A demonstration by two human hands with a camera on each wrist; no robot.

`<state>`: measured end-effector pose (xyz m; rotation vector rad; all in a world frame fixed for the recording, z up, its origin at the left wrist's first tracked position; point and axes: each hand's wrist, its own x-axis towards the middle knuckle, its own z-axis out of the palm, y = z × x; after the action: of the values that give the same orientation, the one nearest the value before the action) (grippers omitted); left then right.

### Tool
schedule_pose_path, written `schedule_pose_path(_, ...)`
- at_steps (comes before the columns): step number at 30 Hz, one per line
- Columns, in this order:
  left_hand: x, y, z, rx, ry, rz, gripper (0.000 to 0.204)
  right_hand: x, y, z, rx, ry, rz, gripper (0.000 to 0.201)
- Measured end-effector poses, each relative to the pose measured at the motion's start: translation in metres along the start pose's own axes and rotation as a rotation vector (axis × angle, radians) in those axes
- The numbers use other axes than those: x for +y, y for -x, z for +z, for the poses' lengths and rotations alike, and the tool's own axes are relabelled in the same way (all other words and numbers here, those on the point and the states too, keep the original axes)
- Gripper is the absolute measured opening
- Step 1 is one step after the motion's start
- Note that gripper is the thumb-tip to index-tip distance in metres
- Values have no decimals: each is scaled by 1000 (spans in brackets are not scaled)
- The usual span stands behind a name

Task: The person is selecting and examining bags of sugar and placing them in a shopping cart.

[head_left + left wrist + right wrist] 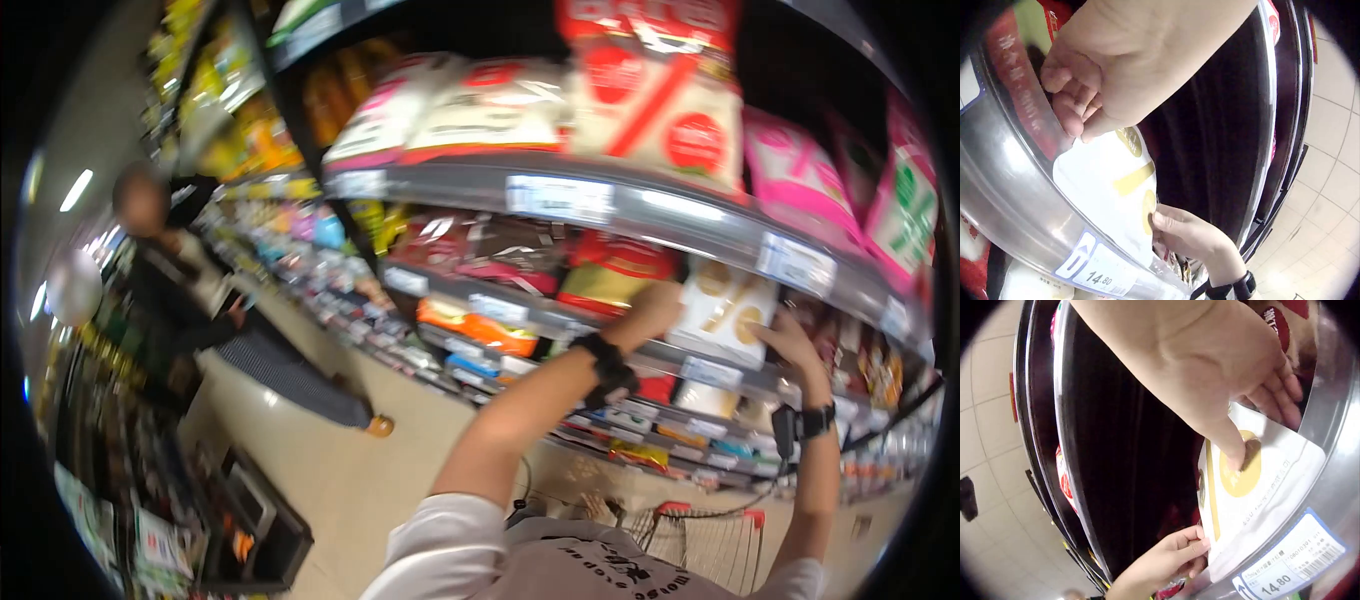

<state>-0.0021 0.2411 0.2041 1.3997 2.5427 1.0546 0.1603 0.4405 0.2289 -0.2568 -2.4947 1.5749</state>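
Observation:
A white bag (722, 312) with gold circles and a gold stripe stands at the front of a middle shelf, between my two hands. My left hand (655, 310) pinches its left edge, with the fingers curled at the corner in the left wrist view. On the other side, my right hand (795, 345) grips the right edge. The right wrist view shows that hand's thumb (1233, 453) lying over a gold circle and its fingers at the bag's side edge. Below the bag, a price label (1285, 565) reading 14.80 sits on the metal shelf edge (1016, 181).
Red and gold bags (615, 280) stand left of the white bag. Large rice-like bags (650, 110) fill the shelf above, whose edge (680, 205) overhangs. A red-handled cart (700, 545) stands near my body. Another person (190, 270) stands in the aisle at left.

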Motion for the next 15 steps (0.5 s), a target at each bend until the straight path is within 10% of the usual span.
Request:
schedule_pose_path(3, -3, -3, 9, 128, 102, -1, 18, 9, -7, -6, 96, 66, 29, 36)
schedule_pose_path(11, -1, -7, -2, -215, 258, -84, 22, 21, -10, -13, 62, 103, 75, 20)
schedule_pose_path(15, 3, 0, 4, 11, 69, -10, 23, 19, -8, -7, 116, 83, 72, 19)
